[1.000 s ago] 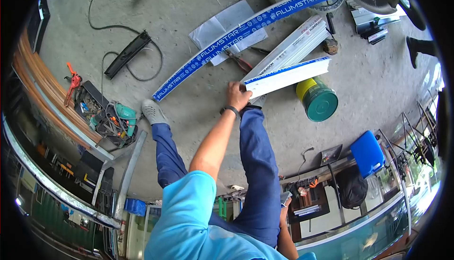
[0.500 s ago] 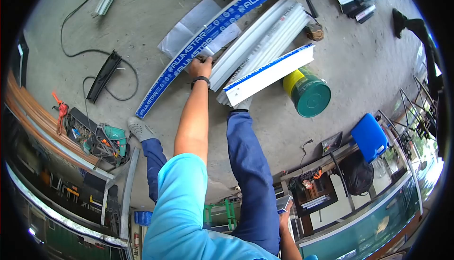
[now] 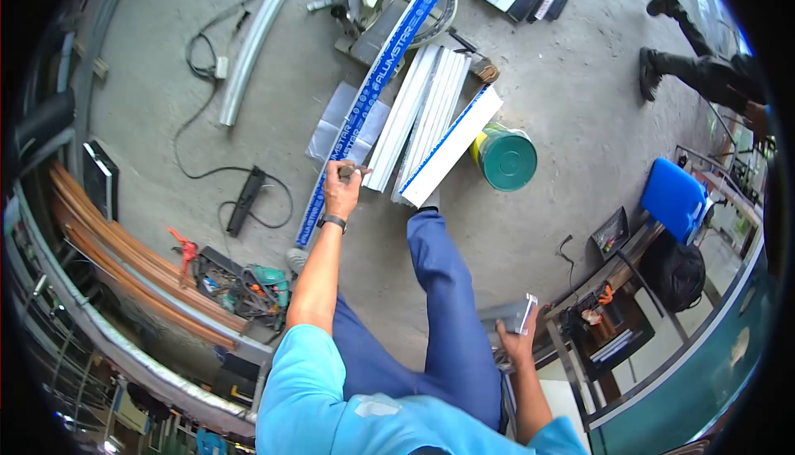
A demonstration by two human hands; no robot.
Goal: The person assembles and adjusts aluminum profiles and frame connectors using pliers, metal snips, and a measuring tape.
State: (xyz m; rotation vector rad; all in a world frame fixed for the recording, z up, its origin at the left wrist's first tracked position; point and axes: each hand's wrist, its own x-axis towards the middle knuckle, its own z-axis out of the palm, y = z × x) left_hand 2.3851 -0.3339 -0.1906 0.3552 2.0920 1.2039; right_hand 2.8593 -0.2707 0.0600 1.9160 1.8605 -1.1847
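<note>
My left hand (image 3: 340, 194) is closed around a small brownish piece (image 3: 347, 172) whose kind I cannot tell. It is right beside the long aluminium profile (image 3: 362, 114) with blue ALUMSTAR film. To its right lies a bundle of white profiles (image 3: 406, 120), with a white channel (image 3: 451, 144) edged in blue film slanting across it. Low on the right, my right hand (image 3: 519, 344) grips a short grey metal profile (image 3: 515, 316) near one end. White paper sheets (image 3: 326, 130) lie partly under the blue profile.
A cutting saw (image 3: 385, 16) stands at the far end of the blue profile. A green bucket (image 3: 507, 161) lies right of the channel. Cables (image 3: 195, 124) cross the floor at left, near a tool tray (image 3: 219, 277). A person's legs (image 3: 696, 70) show at right.
My view has shifted, showing the saw and more of the floor. My right hand has come up and outward with the short metal profile. My left hand now shows a brownish piece.
</note>
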